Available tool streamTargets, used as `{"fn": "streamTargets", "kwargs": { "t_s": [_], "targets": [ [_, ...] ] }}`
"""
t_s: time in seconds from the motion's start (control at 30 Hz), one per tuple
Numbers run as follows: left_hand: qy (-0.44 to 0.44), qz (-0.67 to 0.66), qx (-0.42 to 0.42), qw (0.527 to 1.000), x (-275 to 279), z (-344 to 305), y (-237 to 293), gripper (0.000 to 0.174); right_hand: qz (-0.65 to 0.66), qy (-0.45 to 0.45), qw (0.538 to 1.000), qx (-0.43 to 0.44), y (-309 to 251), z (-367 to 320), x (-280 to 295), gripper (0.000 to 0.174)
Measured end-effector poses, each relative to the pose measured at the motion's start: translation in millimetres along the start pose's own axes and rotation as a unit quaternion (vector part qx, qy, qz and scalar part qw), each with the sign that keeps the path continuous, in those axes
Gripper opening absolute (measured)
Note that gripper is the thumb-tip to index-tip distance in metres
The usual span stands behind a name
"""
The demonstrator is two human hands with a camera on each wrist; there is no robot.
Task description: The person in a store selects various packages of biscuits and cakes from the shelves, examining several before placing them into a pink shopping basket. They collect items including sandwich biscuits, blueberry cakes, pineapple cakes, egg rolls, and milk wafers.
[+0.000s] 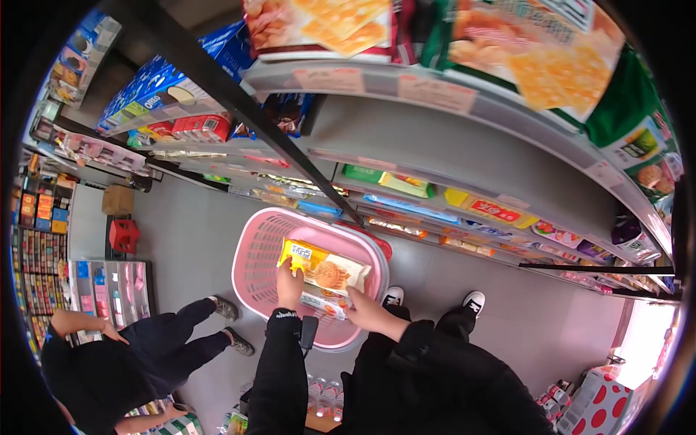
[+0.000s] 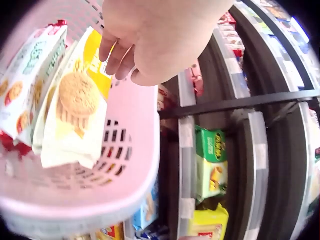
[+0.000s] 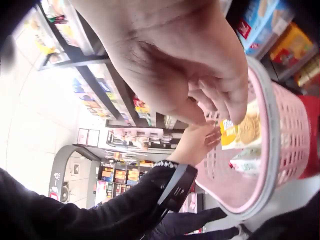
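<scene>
A pink plastic basket (image 1: pixel 250 246) hangs in front of me over the grey floor. A yellow and white biscuit packet (image 1: pixel 330 272) lies across its top, above a second white packet (image 1: pixel 319 303). My left hand (image 1: pixel 293 270) grips the yellow end of the top packet, fingers curled over its edge. My right hand (image 1: pixel 353 308) holds the near right end of the packets. In the left wrist view the curled fingers (image 2: pixel 112 52) touch the yellow packet (image 2: pixel 75 100) inside the basket (image 2: pixel 135 165). The right wrist view shows the right hand's fingers (image 3: pixel 220 100) curled above the basket (image 3: pixel 280 150).
Shelves full of snack packets (image 1: pixel 435 188) run along the right, close to the basket. Another person in dark clothes (image 1: pixel 109 362) crouches at the lower left. A red stool (image 1: pixel 123 235) and a cardboard box (image 1: pixel 117 199) stand further down the aisle. My shoes (image 1: pixel 473 301) are below.
</scene>
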State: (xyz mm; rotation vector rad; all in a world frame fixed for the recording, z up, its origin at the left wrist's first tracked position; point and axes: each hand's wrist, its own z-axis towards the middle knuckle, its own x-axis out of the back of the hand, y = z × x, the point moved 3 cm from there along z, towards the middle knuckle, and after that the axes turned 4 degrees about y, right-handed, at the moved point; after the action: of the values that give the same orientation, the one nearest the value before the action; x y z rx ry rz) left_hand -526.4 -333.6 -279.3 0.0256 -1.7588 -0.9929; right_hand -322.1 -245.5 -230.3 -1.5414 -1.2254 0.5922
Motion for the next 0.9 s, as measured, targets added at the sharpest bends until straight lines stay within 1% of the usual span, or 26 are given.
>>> {"fn": "streamTargets", "kwargs": {
  "t_s": [0.03,0.07,0.1,0.13,0.17,0.2,0.27,0.3,0.33,0.37,0.4,0.43,0.47,0.53,0.57,0.6,0.63,0.67,0.7,0.73,0.8,0.83,0.87,0.9],
  "targets": [
    [-0.007,0.024,0.010,1.000,-0.1,10.3,-15.4,0.042,-0.002,0.066,0.997,-0.046,10.3,14.2,-10.4,0.048],
    [-0.014,0.046,0.020,0.999,-0.8,18.6,-24.9,0.048,-0.001,0.066,0.996,-0.051,17.5,24.5,-19.2,0.048],
    [-0.014,0.102,0.059,0.993,2.3,22.5,-25.2,0.056,0.026,0.098,0.987,-0.126,21.7,33.0,-21.0,0.052],
    [-0.019,0.103,0.060,0.993,2.3,27.5,-30.9,0.056,0.053,0.129,0.970,-0.200,26.0,39.2,-23.0,0.056],
    [-0.014,0.107,0.049,0.993,4.0,31.9,-31.6,0.057,0.033,0.153,0.964,-0.216,28.4,41.0,-22.6,0.057],
    [-0.010,0.110,0.039,0.993,3.8,35.7,-36.1,0.058,0.034,0.153,0.963,-0.220,36.8,44.5,-27.8,0.057],
    [-0.010,0.119,0.027,0.992,2.6,44.9,-45.1,0.057,0.117,0.210,0.943,-0.229,57.6,50.2,-38.2,0.054],
    [-0.080,0.064,0.054,0.993,-0.3,50.7,-50.8,0.057,0.141,0.196,0.932,-0.270,43.2,47.6,-31.5,0.051],
    [-0.148,0.009,0.081,0.986,-2.9,53.4,-53.8,0.057,0.140,0.195,0.931,-0.274,50.9,50.3,-34.7,0.051],
    [-0.150,0.009,0.085,0.985,-5.5,54.7,-58.7,0.057,0.125,0.196,0.933,-0.275,58.2,53.4,-35.1,0.052],
    [-0.136,-0.041,0.067,0.988,-9.6,56.2,-63.3,0.056,0.111,0.196,0.934,-0.276,65.8,56.1,-37.1,0.053],
    [-0.120,-0.091,0.049,0.987,-10.9,56.7,-68.5,0.056,0.121,0.202,0.933,-0.272,72.0,57.3,-41.2,0.050],
    [-0.120,-0.090,0.053,0.987,-12.7,52.9,-75.2,0.056,0.121,0.198,0.933,-0.274,78.5,55.4,-44.5,0.050],
    [0.015,-0.071,0.097,0.993,0.3,42.1,-63.2,0.056,0.149,0.123,0.924,-0.329,77.1,48.8,-50.6,0.041],
    [0.044,-0.085,0.092,0.991,-9.4,35.7,-96.4,0.055,0.132,0.112,0.923,-0.343,93.0,48.9,-66.1,0.036],
    [0.044,-0.084,0.095,0.991,-3.9,26.7,-96.8,0.055,0.131,0.110,0.923,-0.345,109.5,47.0,-83.0,0.036],
    [-0.031,-0.156,0.190,0.969,-1.4,17.6,-95.9,0.055,0.149,0.123,0.930,-0.313,122.1,46.3,-98.1,0.036],
    [-0.104,-0.225,0.281,0.927,-2.8,6.3,-99.0,0.055,0.168,0.135,0.935,-0.281,127.2,46.8,-107.2,0.036],
    [-0.084,-0.195,0.302,0.929,-5.2,1.2,-108.5,0.048,0.169,0.133,0.934,-0.284,122.1,45.7,-110.5,0.036],
    [-0.087,-0.193,0.304,0.929,-5.7,-1.2,-117.6,0.048,0.161,0.134,0.931,-0.299,118.2,42.8,-112.5,0.035],
    [-0.182,-0.087,0.252,0.946,-11.3,-6.3,-129.9,0.041,0.151,0.137,0.926,-0.318,116.0,40.7,-113.6,0.035],
    [-0.135,-0.066,0.269,0.951,-13.5,-6.4,-136.0,0.034,0.106,0.128,0.926,-0.338,117.4,40.2,-114.2,0.034],
    [-0.137,-0.067,0.271,0.950,-16.3,-6.9,-141.5,0.034,0.061,0.117,0.925,-0.357,118.6,39.7,-114.8,0.034],
    [-0.130,-0.069,0.264,0.953,-16.5,-4.1,-139.9,0.033,0.061,0.117,0.924,-0.359,115.3,39.3,-113.6,0.034]
  ]
}}
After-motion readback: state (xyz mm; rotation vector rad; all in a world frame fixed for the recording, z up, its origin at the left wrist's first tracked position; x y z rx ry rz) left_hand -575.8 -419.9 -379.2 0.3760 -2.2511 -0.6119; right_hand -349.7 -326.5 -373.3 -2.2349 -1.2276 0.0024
